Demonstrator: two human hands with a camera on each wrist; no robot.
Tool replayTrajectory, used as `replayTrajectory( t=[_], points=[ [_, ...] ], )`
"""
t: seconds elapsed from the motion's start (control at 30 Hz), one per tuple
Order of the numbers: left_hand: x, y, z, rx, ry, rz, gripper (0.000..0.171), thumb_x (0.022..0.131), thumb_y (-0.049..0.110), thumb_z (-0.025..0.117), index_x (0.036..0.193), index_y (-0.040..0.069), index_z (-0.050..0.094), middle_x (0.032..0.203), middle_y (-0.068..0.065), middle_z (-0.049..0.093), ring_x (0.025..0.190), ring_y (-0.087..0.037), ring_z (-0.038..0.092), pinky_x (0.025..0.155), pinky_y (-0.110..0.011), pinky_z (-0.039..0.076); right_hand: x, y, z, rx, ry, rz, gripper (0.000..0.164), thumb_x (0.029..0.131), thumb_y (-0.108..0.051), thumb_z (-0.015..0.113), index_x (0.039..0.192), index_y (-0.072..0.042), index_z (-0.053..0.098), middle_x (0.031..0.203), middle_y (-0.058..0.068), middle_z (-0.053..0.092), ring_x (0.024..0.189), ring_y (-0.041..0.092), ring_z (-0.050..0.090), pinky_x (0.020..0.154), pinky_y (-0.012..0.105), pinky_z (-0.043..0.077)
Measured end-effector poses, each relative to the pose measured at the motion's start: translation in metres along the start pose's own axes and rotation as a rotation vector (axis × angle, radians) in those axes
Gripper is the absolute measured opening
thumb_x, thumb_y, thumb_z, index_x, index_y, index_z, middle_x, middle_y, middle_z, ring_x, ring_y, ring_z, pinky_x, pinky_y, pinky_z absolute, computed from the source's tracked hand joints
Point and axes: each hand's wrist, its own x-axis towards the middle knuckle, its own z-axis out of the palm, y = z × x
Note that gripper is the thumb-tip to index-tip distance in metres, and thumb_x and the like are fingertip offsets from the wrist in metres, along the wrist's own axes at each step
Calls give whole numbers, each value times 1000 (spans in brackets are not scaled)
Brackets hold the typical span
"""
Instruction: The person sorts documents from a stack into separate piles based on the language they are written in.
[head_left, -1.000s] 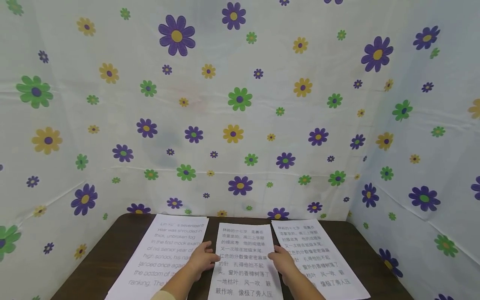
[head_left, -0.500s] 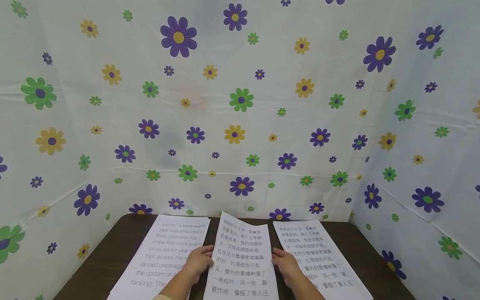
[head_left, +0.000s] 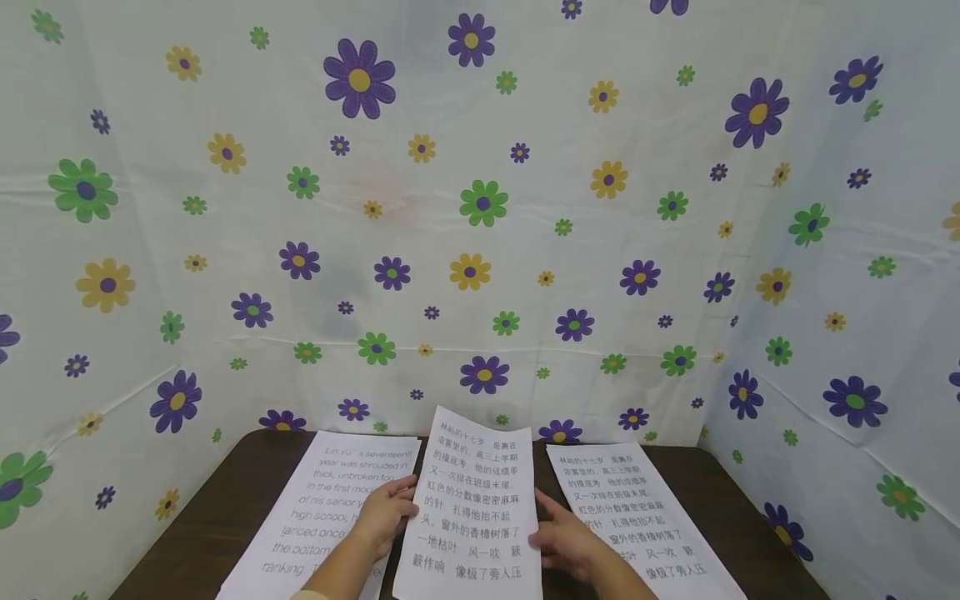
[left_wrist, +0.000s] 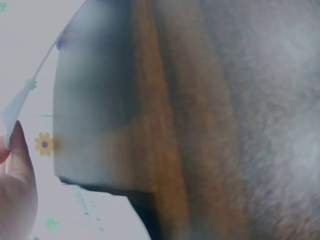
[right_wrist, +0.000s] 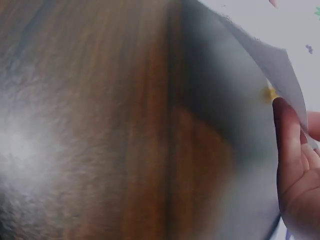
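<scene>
A sheet of paper [head_left: 468, 504] printed with large Chinese text is held up between both hands in the middle of the head view, its top corner bent upward. My left hand [head_left: 384, 514] pinches its left edge. At the right edge, my right hand [head_left: 564, 533] grips it between thumb and fingers. In the left wrist view the left hand [left_wrist: 19, 185] shows at the far left with the paper's edge in its pinch. The right wrist view has the right hand [right_wrist: 300, 172] on the curved paper edge, raised over the brown tabletop.
On the left lies a paper stack [head_left: 337, 483] with English print. Another stack [head_left: 633, 517] with Chinese print lies on the right, partly behind the right forearm. Both rest on a dark brown table [head_left: 217, 492]. A white flower-patterned cloth [head_left: 420, 233] encloses the back and sides.
Both hands have lifted the middle sheet off the table and shifted it slightly left and toward the body. Its top edge now overlaps the back cloth. The two side stacks have stayed put.
</scene>
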Motion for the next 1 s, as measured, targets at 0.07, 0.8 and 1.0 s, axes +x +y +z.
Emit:
replayTrajectory(
  t=[0.07,0.8,1.0],
  points=[
    [0,4,0,4,7,12,67,79,-6,59,142,-11,39,139,-29,51,122,-35,60,103,-44,50,-2,-5,-1,-13,-4,-24,93,81,1,60,156,-3,7,110,12,72,86,20,71,72,34,57],
    [-2,32,10,-50,-243,105,87,73,-8,62,152,-1,24,135,-27,56,97,-19,66,81,-35,56,-18,-30,-32,-13,90,-164,78,91,-3,57,157,-8,17,125,20,65,96,23,71,78,40,60],
    [1,33,27,-87,-281,115,89,72,-11,60,152,0,23,131,-25,59,95,-19,67,78,-32,55,-25,-29,-46,-20,131,-157,75,92,-4,55,157,-9,17,125,21,64,96,24,71,78,42,60]
  ],
)
